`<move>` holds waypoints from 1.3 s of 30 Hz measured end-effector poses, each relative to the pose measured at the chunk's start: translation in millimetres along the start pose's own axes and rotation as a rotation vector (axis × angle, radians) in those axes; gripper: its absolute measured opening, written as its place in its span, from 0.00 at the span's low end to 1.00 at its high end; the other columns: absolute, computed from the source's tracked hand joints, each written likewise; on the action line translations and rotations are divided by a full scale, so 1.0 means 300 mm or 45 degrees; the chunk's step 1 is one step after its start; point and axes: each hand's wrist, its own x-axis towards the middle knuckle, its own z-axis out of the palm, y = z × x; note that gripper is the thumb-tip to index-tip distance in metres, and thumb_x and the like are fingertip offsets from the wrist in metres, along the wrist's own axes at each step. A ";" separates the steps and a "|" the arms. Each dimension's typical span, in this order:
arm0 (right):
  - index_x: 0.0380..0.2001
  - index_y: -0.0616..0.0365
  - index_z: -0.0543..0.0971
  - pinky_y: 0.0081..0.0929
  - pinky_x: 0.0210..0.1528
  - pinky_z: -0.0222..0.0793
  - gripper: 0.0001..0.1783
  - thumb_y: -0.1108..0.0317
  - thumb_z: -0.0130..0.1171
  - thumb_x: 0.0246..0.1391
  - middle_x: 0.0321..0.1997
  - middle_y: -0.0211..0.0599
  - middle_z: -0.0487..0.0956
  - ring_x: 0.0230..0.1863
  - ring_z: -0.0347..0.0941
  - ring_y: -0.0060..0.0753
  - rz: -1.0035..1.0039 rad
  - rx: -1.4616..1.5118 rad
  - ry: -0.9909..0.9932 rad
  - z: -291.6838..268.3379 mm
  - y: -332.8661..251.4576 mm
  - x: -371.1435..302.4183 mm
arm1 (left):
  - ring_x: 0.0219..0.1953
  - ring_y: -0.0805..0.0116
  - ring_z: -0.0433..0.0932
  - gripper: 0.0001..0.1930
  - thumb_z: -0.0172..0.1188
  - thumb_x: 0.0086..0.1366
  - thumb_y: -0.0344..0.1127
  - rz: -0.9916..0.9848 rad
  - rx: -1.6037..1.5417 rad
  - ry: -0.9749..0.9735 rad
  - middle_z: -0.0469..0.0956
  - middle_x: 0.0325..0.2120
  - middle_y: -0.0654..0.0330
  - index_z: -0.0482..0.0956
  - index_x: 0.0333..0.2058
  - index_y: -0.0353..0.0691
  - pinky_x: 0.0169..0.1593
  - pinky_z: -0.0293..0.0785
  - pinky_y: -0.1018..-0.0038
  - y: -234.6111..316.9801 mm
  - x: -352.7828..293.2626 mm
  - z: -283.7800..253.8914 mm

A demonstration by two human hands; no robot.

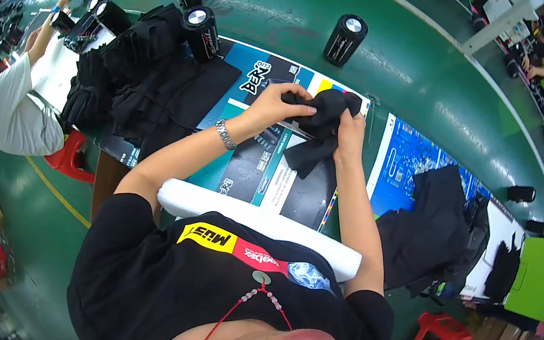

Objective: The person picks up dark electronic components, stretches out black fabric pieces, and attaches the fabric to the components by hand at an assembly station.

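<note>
A bunched piece of black cloth (326,115) is between my two hands, above the printed sheets on the bench; one end of it hangs down toward me. My left hand (279,107), below a metal wristband, pinches its left side between thumb and fingers. On the other side my right hand (350,136) grips it, thumb uppermost and fingers partly hidden behind the fabric. Whether the cloth is a bag or a flat piece cannot be made out. Beyond my hands a black cylindrical speaker (346,40) stands upright on the green surface.
Left of my hands lies a heap of black cloth pieces (150,76), with more cylindrical speakers (201,32) behind it. Another black cloth pile (433,227) is at right. A white roll (262,225) lines the near edge. A co-worker (14,103) sits at left; a red stool (440,339) stands right.
</note>
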 end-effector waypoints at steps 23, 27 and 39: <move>0.46 0.63 0.76 0.16 0.41 0.66 0.15 0.66 0.55 0.59 0.39 0.28 0.78 0.39 0.71 0.17 0.190 0.200 -0.318 -0.056 -0.063 -0.076 | 0.41 0.71 0.69 0.22 0.66 0.57 0.35 0.608 0.522 -0.040 0.73 0.36 0.60 0.76 0.49 0.34 0.47 0.66 0.75 0.043 0.090 0.041; 0.44 0.62 0.76 0.17 0.40 0.66 0.13 0.68 0.55 0.58 0.38 0.28 0.77 0.39 0.71 0.17 -0.027 0.224 -0.342 -0.070 -0.119 -0.065 | 0.40 0.79 0.75 0.12 0.63 0.59 0.32 0.095 -0.066 -0.252 0.81 0.36 0.63 0.81 0.41 0.33 0.47 0.69 0.79 0.085 0.109 0.022; 0.37 0.60 0.75 0.15 0.17 0.60 0.12 0.64 0.59 0.52 0.27 0.27 0.75 0.18 0.66 0.16 0.241 -0.054 -0.625 -0.154 -0.229 -0.014 | 0.41 0.74 0.77 0.12 0.55 0.66 0.39 -0.112 -0.778 -0.537 0.80 0.37 0.63 0.79 0.41 0.39 0.50 0.70 0.72 0.124 0.182 0.033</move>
